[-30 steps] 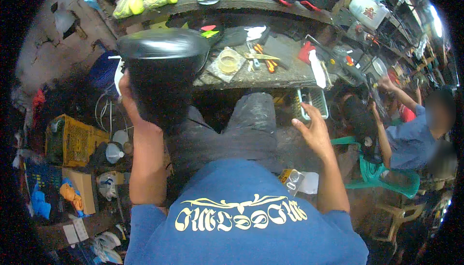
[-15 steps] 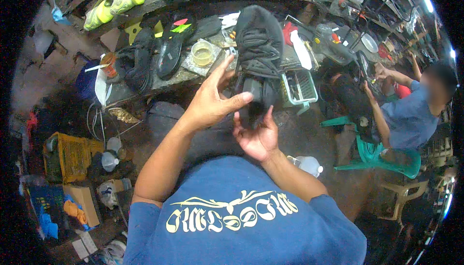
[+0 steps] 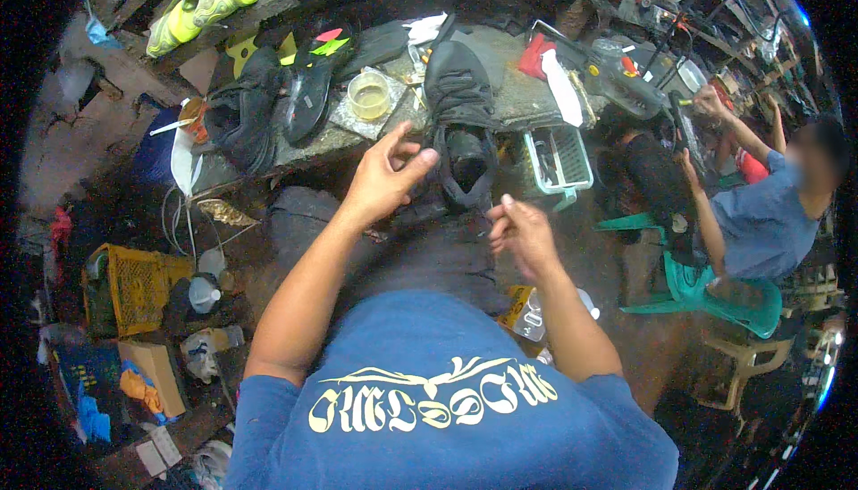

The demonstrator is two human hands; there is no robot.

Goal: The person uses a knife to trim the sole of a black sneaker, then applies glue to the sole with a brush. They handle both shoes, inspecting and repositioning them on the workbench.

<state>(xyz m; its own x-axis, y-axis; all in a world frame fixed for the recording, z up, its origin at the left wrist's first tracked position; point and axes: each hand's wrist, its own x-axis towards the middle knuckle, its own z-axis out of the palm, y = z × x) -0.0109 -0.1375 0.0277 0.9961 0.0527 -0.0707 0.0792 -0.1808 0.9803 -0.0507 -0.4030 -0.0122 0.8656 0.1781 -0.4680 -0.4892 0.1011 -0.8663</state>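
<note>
Comparing with half a second ago, both hands have let go of the black high-top shoe (image 3: 458,124), which now lies below them near the bench edge instead of being gripped between the palms. At far left, one yellow slatted plastic crate (image 3: 134,286) sits on the floor. On the grey stone workbench (image 3: 509,101), two more dark shoes (image 3: 246,110) lie left of one clear round plastic tub (image 3: 369,94). The left hand (image 3: 386,177) hovers open, fingers loosely curled and thumb apart, holding nothing, just left of the shoe. That shoe lies with its long axis running away from the person, its opening facing back toward them and its far end pointing at the rear of the bench. The right hand (image 3: 523,233) hangs empty below and right of it, fingers half curled. One small white wire basket (image 3: 559,158) stands just right of the shoe. Farther right, one other person in a blue shirt (image 3: 764,222) sits on a green plastic chair (image 3: 715,289).
</note>
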